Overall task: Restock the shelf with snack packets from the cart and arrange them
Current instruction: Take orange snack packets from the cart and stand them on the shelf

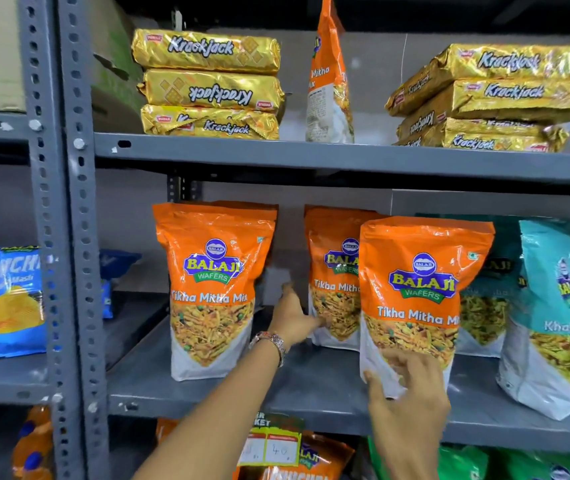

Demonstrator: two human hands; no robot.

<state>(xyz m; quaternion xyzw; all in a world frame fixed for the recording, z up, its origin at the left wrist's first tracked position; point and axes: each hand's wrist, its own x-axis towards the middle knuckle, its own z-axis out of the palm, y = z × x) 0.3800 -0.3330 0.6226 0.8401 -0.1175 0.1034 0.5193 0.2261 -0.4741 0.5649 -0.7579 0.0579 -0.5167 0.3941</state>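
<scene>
Middle shelf (311,386): three orange Tikha Mitha Mix pouches stand upright on it. The left pouch (212,289) stands alone towards the shelf's left end, set slightly back from the front edge. The rear pouch (334,278) stands further back, partly covered by the front pouch (415,299), which sits nearest the front edge.

Right hand (405,386): fingers spread and curled against the lower white part of the front pouch, thumb at its left bottom corner. Contact confirmed; a full closed grip cannot be told.

Left hand (294,315): reaches into the gap between the left pouch and the rear pouch, fingers extended, fingertips at the rear pouch's lower left edge. It is loosely open and encloses nothing. A bracelet (271,341) is worn on this wrist.

Right end of the same shelf: teal pouches (553,306) stand upright, one close to the front edge.

Upper shelf (311,155): two stacks of gold Krackjack packets (207,84), one towards either end, with a single orange pouch (328,74) standing edge-on between them.
</scene>
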